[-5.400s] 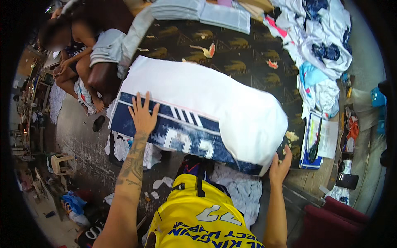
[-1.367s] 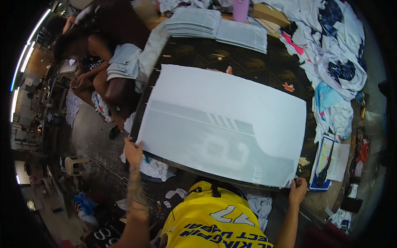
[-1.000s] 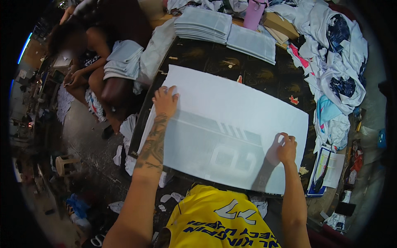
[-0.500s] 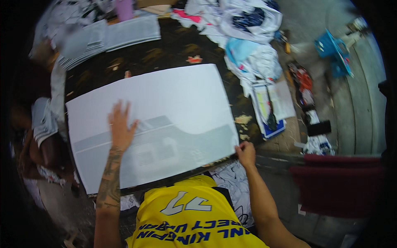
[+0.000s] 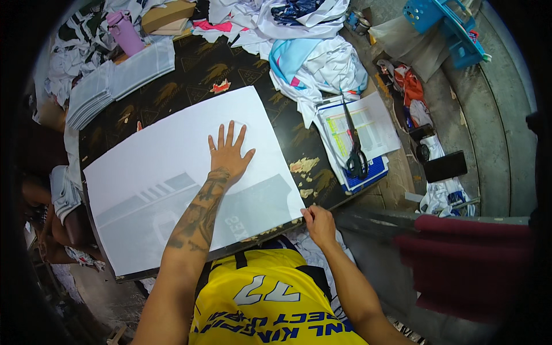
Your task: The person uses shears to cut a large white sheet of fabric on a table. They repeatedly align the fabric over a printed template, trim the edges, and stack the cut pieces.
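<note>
A large white sheet [image 5: 144,152] lies on the dark table, with pale grey bands and shapes showing on its near half. My left hand [image 5: 229,154] rests flat on its right half, fingers spread. At the sheet's near right corner, my right hand [image 5: 319,224] has thumb and fingers pinched on the edge. Whether the sheet is paper or cloth, I cannot tell.
The table [image 5: 293,123] has peeling patches. Folded grey-white stacks [image 5: 95,95] and a purple bottle [image 5: 125,34] stand far left. Scissors [image 5: 355,152] lie on papers at right, near piled white cloth [image 5: 330,69]. A person's legs [image 5: 54,215] show at left.
My left hand has slid from the sheet's left half to its right half and lies still there. My right hand stays at the near right corner. The view has shifted.
</note>
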A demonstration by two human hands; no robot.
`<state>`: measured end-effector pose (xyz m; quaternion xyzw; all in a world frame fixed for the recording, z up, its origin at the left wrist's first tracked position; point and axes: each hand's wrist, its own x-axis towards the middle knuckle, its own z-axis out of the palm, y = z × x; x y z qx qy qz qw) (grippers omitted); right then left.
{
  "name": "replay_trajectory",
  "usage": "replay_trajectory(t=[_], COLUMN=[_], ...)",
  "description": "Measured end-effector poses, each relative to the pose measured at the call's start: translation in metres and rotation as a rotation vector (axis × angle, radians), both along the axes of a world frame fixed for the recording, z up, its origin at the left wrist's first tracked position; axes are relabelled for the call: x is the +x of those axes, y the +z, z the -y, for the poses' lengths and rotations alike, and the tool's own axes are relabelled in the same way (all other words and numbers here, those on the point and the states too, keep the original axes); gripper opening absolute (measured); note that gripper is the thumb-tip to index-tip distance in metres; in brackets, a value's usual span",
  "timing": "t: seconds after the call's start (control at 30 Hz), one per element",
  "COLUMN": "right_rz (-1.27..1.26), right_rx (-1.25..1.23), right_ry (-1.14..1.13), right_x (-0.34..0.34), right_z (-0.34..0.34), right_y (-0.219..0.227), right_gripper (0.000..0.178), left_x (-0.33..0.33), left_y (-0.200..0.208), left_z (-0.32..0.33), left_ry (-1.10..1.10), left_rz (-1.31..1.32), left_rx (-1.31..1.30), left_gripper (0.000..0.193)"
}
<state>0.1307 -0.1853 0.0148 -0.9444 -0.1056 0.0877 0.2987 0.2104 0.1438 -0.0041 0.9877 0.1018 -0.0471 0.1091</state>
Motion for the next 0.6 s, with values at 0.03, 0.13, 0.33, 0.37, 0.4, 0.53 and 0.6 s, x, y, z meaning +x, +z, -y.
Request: replay_trajectory(t=[0.03,0.13,0.33,0.37,0.4,0.53,0.6], right_rz=[-0.099,-0.281,0.113,0.192,0.319,0.461,0.510], right_rx=[0.015,0.016,0.195,0.230,0.307,0.329,0.226], right_ry=[-0.053,-0.124,0.004,-0.024,-0.022,-0.145,-0.190], right_x=[0.004,0.038,0.231,0.274,0.317,0.471,0.524], right_z=[0.005,0.012,-0.040,-0.057,-0.071,-0.128,-0.161], right_y=[0.003,0.016,0.052,0.057,0.063,0.070,0.065], right_gripper=[0.038,0.039,0.037,0.037,0.035,0.035,0.034], left_x=[0.005,-0.003,-0.154,-0.191,-0.230,-0.362,-0.399], left_y=[0.003,0.011,0.004,0.001,0.002,0.023,0.033], left_z=[0.001,-0.013,-0.075,-0.085,-0.095,-0.102,-0.087], left_ry=[0.029,0.106,0.260,0.313,0.402,0.902,1.020], left_rz=[0.085,0.366,0.377,0.367,0.367,0.466,0.319], left_rx=[0.020,-0.007,-0.112,-0.016,-0.009,0.120,0.288], left_gripper=[0.074,0.072,0.059,0.058,0.056,0.048,0.047])
